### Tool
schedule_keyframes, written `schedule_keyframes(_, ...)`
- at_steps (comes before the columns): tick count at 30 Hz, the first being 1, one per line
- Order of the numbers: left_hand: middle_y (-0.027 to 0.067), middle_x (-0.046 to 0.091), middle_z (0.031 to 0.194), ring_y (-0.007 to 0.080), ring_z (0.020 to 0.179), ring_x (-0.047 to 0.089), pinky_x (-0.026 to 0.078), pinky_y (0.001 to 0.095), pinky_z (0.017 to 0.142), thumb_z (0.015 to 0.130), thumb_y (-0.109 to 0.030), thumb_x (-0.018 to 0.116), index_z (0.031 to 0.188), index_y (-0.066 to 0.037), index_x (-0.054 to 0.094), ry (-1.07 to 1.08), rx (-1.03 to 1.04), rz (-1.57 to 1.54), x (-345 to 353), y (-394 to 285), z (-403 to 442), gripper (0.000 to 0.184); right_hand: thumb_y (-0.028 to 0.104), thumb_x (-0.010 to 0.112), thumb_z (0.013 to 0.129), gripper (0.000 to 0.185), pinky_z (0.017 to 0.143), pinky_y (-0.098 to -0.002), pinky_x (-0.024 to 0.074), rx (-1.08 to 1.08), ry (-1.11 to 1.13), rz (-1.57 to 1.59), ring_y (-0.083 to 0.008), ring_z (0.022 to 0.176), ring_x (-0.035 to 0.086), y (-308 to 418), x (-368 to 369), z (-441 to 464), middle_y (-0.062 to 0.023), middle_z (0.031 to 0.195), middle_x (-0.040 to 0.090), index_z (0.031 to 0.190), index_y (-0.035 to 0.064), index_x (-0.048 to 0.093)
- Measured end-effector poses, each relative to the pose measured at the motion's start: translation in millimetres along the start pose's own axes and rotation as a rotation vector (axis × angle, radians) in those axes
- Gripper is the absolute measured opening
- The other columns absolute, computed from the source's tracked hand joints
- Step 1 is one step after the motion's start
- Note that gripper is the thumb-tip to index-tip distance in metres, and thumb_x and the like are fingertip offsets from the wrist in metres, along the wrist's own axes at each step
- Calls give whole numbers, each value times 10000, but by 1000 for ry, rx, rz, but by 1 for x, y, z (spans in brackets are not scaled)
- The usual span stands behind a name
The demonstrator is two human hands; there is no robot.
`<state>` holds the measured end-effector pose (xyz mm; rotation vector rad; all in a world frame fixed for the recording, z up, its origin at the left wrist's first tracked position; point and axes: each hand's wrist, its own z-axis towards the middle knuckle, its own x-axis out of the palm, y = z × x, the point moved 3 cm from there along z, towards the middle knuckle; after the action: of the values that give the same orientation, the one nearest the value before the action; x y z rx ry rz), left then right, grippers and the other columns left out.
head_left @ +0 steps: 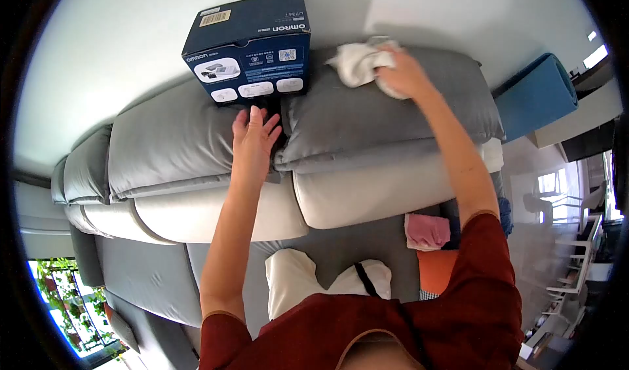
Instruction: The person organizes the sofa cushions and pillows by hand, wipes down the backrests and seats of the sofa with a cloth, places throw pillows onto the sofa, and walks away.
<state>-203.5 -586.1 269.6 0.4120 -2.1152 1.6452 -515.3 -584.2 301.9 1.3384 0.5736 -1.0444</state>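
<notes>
My right hand [403, 75] is closed around a crumpled white cloth [357, 65], which lies against the top of a grey back cushion [386, 108] of the sofa. My left hand [255, 134] is open, its fingers spread, just below a dark blue OMRON box [252, 49]. It is at the gap between two back cushions; I cannot tell whether a fingertip touches the box. The box rests on top of the cushions near the white wall, with its printed side towards me.
Cream lower cushions [373, 190] run along the sofa beneath the grey ones. A folded pink cloth [427, 232] and an orange item [436, 272] lie on the seat at right. Beyond the sofa's right end stands a rolled blue mat [537, 98].
</notes>
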Motion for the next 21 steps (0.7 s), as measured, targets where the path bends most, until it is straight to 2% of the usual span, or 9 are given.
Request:
schedule_keyframes(3,211,275,1284,273,1091,420,402,367,870,830,-223,566,1310,-46,99,-54,95,257,-13,-25,-1,692,353,545,764,493,870,-392,374,328,-192,-537,-327,1009,507,-109,-64,-2,-183,1080,547,1132,31,485)
schedule_keyframes(4,212,273,1281,274,1088,415,395,372,874,815,-226,589,1311,-49,111,-61,299,408,-21,-36,-4,712,391,523,767,527,879,-393,367,456,-314,-454,-325,1029,499,-192,-80,-5,-176,1086,548,1160,44,469)
schedule_keyframes(5,213,272,1279,275,1085,411,387,377,877,799,-228,612,1312,-52,122,-70,505,555,-30,-47,-6,731,417,507,757,580,904,-386,349,587,-197,-483,-336,1072,472,-167,-109,-28,-194,1137,515,1211,64,431)
schedule_keyframes(7,193,327,1221,268,1051,414,398,378,849,765,-320,644,1309,-59,158,-194,689,886,-51,-79,-2,775,449,473,745,637,927,-380,331,692,-418,-102,-350,1103,447,-302,-102,-30,-224,1188,467,1247,64,391)
schedule_keyframes(8,193,327,1221,268,1051,414,398,378,849,765,-320,644,1309,-59,158,-199,694,881,-52,-91,2,775,449,473,745,637,927,-380,331,684,-421,-102,-350,1103,447,-287,-105,-24,-224,1188,467,1247,64,391)
schedule_keyframes(13,268,277,1242,354,1133,364,351,439,910,727,-520,604,1340,-77,-2,-78,-174,148,-45,-81,26,970,444,416,732,672,932,-414,322,850,-250,-322,-372,1119,428,-257,-100,-7,-219,1204,458,1273,55,335)
schedule_keyframes(17,262,225,1280,365,1198,260,284,440,962,672,-537,647,1350,-89,68,-48,-403,-156,-3,-31,3,999,417,419,742,620,908,-375,333,688,-343,-199,-359,1089,454,-233,-100,-5,-226,1161,490,1208,10,403)
schedule_keyframes(20,243,125,1350,360,1266,135,143,455,1034,704,-519,611,1343,-105,-63,71,-368,-280,-4,15,38,1017,432,394,752,594,943,-410,315,537,-202,91,-356,1130,426,-199,-88,28,-228,1202,456,1143,-5,484)
schedule_keyframes(21,193,121,1372,333,1277,128,124,442,1043,709,-537,590,1349,-116,23,106,-312,-304,-8,26,51,954,435,400,752,593,947,-399,313,520,-160,-101,-348,1129,429,-190,-64,52,-229,1201,457,1123,-17,499)
